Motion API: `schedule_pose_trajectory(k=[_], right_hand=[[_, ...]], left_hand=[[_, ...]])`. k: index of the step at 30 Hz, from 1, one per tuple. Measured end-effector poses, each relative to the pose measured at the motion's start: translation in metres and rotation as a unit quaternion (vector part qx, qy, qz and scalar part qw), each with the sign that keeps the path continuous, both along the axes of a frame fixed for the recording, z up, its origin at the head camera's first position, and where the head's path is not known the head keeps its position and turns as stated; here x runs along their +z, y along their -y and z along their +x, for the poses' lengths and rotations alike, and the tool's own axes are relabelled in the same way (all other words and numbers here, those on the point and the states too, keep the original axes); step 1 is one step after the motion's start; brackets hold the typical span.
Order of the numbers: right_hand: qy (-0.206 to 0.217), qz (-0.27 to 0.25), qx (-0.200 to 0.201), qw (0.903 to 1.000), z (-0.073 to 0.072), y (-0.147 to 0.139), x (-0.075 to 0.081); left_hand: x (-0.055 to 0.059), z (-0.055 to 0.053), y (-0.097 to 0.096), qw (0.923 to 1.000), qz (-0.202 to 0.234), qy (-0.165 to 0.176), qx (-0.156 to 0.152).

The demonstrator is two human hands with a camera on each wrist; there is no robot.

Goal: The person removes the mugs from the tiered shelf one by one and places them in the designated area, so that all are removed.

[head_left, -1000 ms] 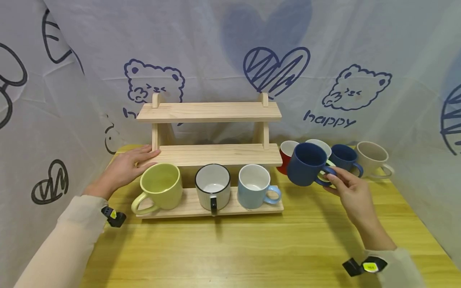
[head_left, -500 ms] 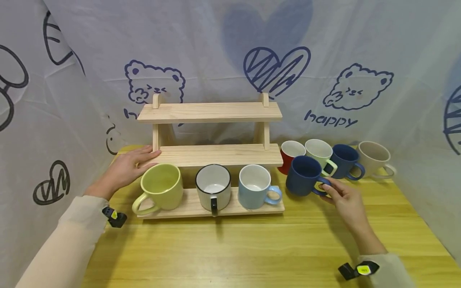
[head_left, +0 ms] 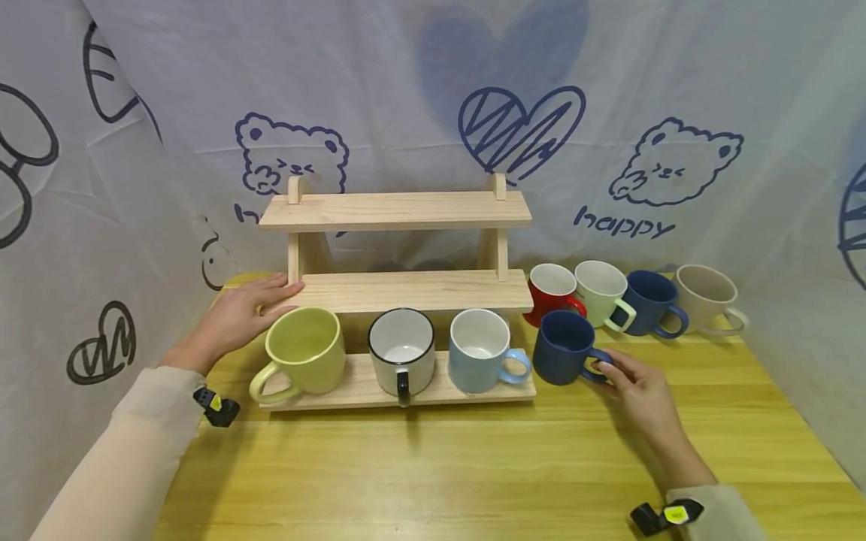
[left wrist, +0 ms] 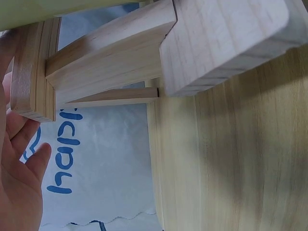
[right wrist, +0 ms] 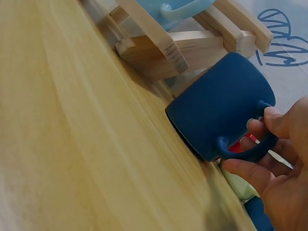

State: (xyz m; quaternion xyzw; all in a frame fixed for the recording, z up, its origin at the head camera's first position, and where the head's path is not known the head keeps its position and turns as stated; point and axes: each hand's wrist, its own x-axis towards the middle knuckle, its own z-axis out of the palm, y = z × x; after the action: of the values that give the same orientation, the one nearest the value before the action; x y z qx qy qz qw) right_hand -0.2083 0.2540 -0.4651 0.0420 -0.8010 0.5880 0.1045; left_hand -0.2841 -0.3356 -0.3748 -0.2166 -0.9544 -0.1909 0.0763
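A dark blue mug (head_left: 564,347) is upright beside the right end of the wooden display shelf (head_left: 413,289). My right hand (head_left: 641,394) holds it by the handle, thumb and fingers around the loop in the right wrist view, where the mug body (right wrist: 221,103) is close over the table. At the shelf's left end, my left hand (head_left: 240,315) grips the middle board; some of its fingers are hidden by the board in the left wrist view. On the bottom board stand a yellow-green mug (head_left: 306,349), a white mug with black rim and handle (head_left: 401,349), and a light blue mug (head_left: 479,349).
Behind the held mug, a red mug (head_left: 541,300), a pale green mug (head_left: 601,293), another blue mug (head_left: 649,300) and a beige mug (head_left: 704,300) line the back right of the table (head_left: 460,466). A printed cloth (head_left: 406,90) hangs behind.
My right hand has lowered the blue mug toward me and slightly left, away from in front of the red and pale green mugs. My left hand stays on the shelf.
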Motion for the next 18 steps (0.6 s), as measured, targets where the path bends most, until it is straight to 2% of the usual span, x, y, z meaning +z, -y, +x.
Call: schedule_pose_trajectory(k=[5, 12, 16, 18], right_hand=[[0.013, -0.047, 0.008, 0.9988, 0.000, 0.000, -0.005], [0.019, -0.150, 0.034, 0.9879, -0.001, -0.004, -0.014], [0.032, -0.168, 0.047, 0.9841, 0.000, -0.008, -0.015], [0.039, -0.139, 0.043, 0.9886, 0.000, -0.010, -0.013]], left_hand=[[0.001, 0.001, -0.001, 1.0000, 0.001, 0.005, 0.002], [0.001, 0.001, -0.001, 1.0000, -0.002, 0.005, 0.001], [0.000, 0.000, 0.000, 1.0000, -0.003, 0.006, 0.002], [0.000, 0.000, 0.000, 1.0000, -0.005, 0.007, 0.002]])
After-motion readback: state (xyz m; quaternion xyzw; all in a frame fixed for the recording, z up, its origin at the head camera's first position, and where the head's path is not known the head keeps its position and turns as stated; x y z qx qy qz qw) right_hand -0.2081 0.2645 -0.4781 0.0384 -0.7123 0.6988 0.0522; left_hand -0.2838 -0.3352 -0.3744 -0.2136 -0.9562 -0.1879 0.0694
